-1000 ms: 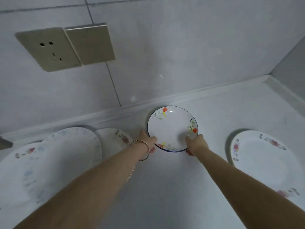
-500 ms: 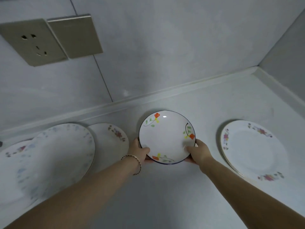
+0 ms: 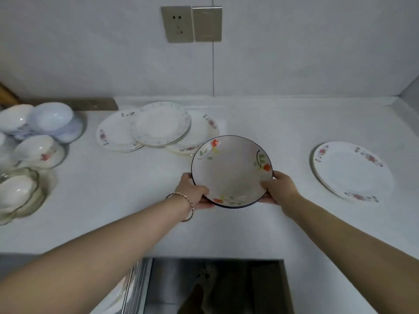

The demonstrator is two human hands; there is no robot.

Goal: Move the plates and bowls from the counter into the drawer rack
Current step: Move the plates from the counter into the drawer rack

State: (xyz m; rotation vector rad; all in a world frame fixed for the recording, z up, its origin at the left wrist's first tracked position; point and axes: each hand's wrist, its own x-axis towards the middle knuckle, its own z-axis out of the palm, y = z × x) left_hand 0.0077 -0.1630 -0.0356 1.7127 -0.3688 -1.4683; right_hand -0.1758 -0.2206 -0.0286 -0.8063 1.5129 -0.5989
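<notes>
— Holding anything at the moment?

— Yes, both hands are closed on one small plate [image 3: 231,171]. The left hand [image 3: 192,191] grips its rim at about eight o'clock, the right hand [image 3: 281,191] at about four, thumbs lying over the top edge and fingers curled beneath.

— What does the plate look like?

— Round and shallow, white inside, with a thin dark rim. Painted sprigs sit at eleven, three and six o'clock: orange-red flowers, green leaves, a touch of yellow. It is tilted a little toward the camera.

— And where is it?

— In front of the person, above the white counter [image 3: 272,223]. Whether its far edge touches the surface I cannot tell. A pile of overlapping plates [image 3: 158,128] lies at its ten o'clock, a flowered plate [image 3: 351,171] well apart at three, and bowls [image 3: 45,123] cluster far off at nine. A bracelet [image 3: 190,206] circles the left wrist.
</notes>
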